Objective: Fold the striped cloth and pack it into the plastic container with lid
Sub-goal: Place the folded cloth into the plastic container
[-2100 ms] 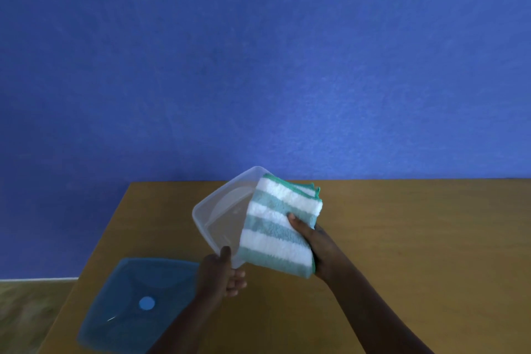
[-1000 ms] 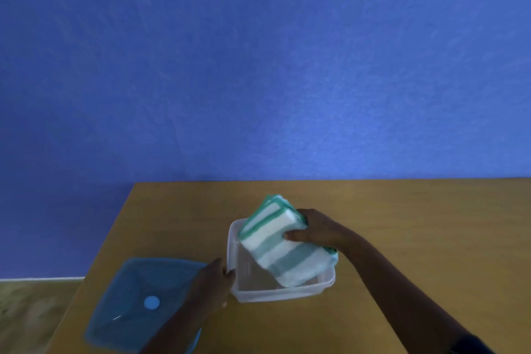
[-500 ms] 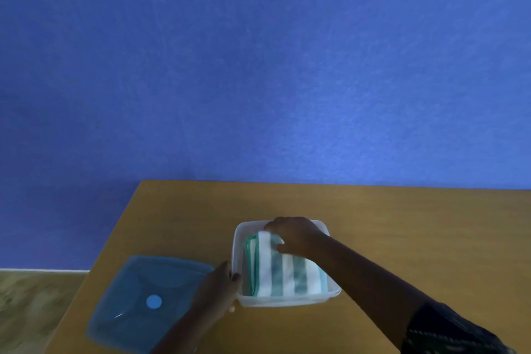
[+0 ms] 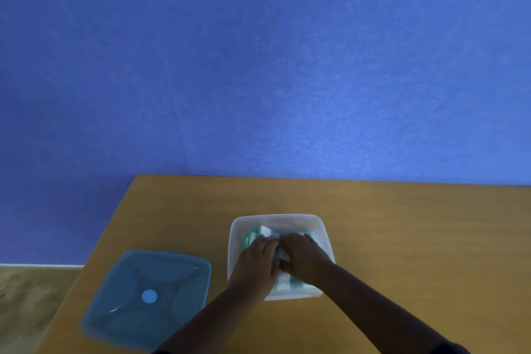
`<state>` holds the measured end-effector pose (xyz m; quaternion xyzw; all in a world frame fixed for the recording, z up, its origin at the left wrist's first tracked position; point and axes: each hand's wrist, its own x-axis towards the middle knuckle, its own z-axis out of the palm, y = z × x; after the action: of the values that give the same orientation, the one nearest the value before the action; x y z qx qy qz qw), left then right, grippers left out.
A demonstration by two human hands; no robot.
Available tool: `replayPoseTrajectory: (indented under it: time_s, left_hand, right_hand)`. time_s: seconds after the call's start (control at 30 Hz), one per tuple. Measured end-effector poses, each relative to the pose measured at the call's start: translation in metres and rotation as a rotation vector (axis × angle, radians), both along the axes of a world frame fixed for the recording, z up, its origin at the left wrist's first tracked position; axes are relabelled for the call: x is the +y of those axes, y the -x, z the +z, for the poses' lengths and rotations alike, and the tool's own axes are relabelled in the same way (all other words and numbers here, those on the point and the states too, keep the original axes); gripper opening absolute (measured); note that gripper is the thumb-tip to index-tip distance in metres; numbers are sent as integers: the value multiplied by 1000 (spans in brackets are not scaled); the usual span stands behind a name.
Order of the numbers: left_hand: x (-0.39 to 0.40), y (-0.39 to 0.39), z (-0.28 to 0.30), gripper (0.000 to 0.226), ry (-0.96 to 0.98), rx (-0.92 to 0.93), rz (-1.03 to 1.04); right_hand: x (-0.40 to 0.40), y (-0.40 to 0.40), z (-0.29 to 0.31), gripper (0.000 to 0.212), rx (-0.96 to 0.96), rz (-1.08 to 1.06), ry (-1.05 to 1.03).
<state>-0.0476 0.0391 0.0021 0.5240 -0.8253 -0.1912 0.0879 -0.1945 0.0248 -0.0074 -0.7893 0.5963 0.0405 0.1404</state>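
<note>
On the table (image 4: 402,238), near its front-left part, stands the clear plastic container (image 4: 321,227), upright and uncovered. Inside it lies the folded striped cloth (image 4: 263,231) — green and white bands showing at the far side and again at the near wall. Both hands are down in the container, side by side and touching at the middle. The left hand (image 4: 258,256) lies flat on the cloth, fingers extended, grip apart. The right hand (image 4: 301,253) likewise presses the cloth with fingers outstretched, grip apart. The blue translucent lid (image 4: 149,293) rests flat on the table just left of the container, apart from it — a round light-blue disc at its centre. No brand, label or legible writing on any item. Blue wall (image 4: 258,66) behind.
</note>
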Motion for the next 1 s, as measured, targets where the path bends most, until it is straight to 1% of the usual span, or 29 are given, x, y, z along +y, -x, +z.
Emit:
replayPoseTrajectory:
  time_s: [0.07, 0.1, 0.2, 0.23, 0.3, 0.4, 0.5, 0.57, 0.63, 0.73, 0.77, 0.83, 0.9, 0.97, 1.0]
  left_hand:
    - [-2, 2, -6, 59, -29, -135, -17]
    - [-4, 3, -8, 63, -42, -189, -32]
    - [-10, 3, -9, 67, -93, -267, -67]
    - [-12, 3, -10, 69, -111, -289, -76]
    - [-12, 3, -13, 75, -190, -305, -60]
    - [-13, 4, -14, 88, -376, -295, 3]
    - [-14, 4, -10, 95, -433, -353, 12]
    - [-13, 7, -6, 92, -420, -373, 21]
    - [-12, 13, 1, 78, -350, -363, 42]
    - [-10, 13, 14, 58, -147, -352, 56]
    - [-9, 8, 17, 52, -72, -324, 48]
    - [-5, -4, 23, 39, 54, -194, 63]
    - [1, -21, 31, 26, 222, -46, 70]
    - [7, -37, 28, 24, 425, 76, 39]
    - [10, -43, 27, 22, 488, 102, 36]
  right_hand:
    - [1, 2, 3, 57, -37, 24, -50]
    - [-2, 4, 5, 56, -72, 20, -32]
    - [-6, 7, 14, 47, -252, -127, 49]
    - [-5, 7, 15, 48, -281, -161, 49]
    - [1, 6, 12, 64, -217, -140, -41]
    - [9, 4, 2, 86, -124, -115, -191]
    - [7, 6, -3, 91, -77, -109, -248]
    - [8, 4, -5, 89, -54, -107, -269]
    - [9, 2, -7, 89, -78, -130, -262]
    - [10, 3, -4, 87, -149, -175, -205]
    - [11, 4, -3, 84, -169, -189, -172]
    - [15, 6, 0, 79, -204, -209, -101]
    - [20, 8, 2, 73, -235, -223, -25]
    - [24, 8, 3, 65, -287, -240, 33]
    - [27, 7, 4, 61, -321, -251, 46]
